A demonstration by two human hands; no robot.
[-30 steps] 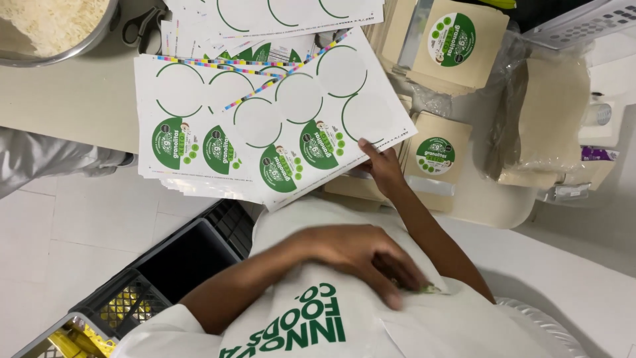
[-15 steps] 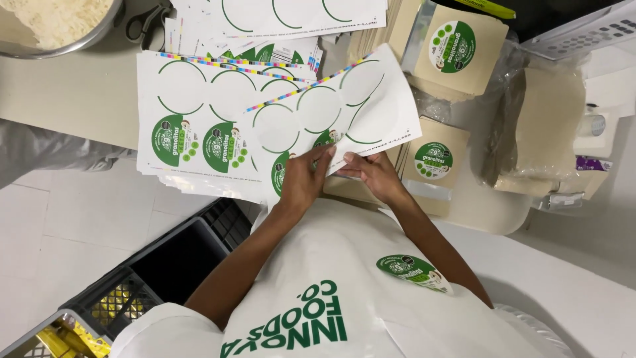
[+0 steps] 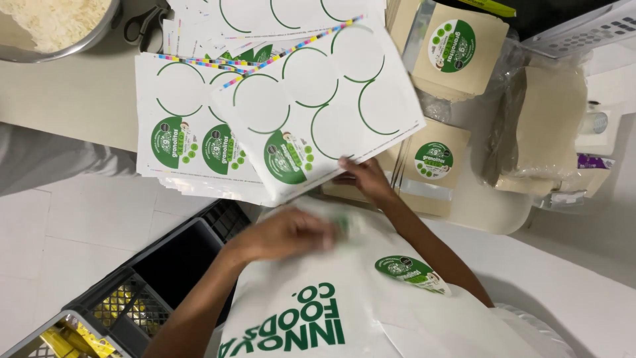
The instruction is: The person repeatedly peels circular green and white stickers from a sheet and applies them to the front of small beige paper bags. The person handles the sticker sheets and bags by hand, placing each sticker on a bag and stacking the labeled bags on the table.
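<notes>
— What's beyond my work here?
— A metal bowl (image 3: 59, 26) of white flakes at the far corner, a dark plastic crate (image 3: 142, 285) on the tiled floor, scissors (image 3: 142, 23) near the bowl.

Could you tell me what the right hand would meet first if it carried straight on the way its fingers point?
The right hand points up-left and already touches the sticker sheet; going on, it would probably slide over its last green round sticker.

Left hand (image 3: 291, 233) blurred — its pinched green sticker (image 3: 342, 227) too smeared to read.
</notes>
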